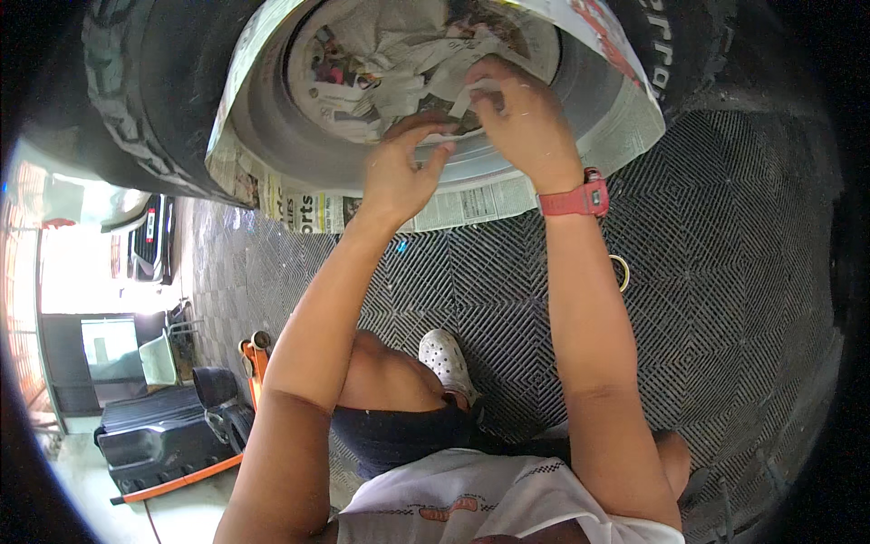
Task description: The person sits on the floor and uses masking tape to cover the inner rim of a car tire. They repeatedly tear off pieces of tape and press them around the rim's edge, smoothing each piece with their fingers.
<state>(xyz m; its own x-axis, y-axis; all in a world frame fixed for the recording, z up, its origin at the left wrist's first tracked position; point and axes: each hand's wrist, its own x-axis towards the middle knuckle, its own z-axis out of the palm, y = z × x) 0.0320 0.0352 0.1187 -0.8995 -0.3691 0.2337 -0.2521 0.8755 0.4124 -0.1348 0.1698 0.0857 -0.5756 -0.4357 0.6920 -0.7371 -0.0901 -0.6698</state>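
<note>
A wheel rim (pixel 349 150) in a black tyre (pixel 149 100) faces me, its inside covered with crumpled newspaper (pixel 399 82). More newspaper (pixel 480 204) stands out as a collar around the rim. My right hand (pixel 526 118), with a red watch (pixel 573 199) on the wrist, pinches a pale strip of tape (pixel 464 102) before the opening. Lower and to the left, my left hand (pixel 399 177) has its thumb and fingers closing on a pale strip at the rim's lower inner edge. Whether both hands hold one piece, I cannot tell.
A tape roll (pixel 622 273) lies on the dark ribbed floor (pixel 707 299), partly behind my right forearm. To the left are an orange floor jack (pixel 256 363) and a black case-like object (pixel 163 435). My white clog (pixel 444 358) is below the wheel.
</note>
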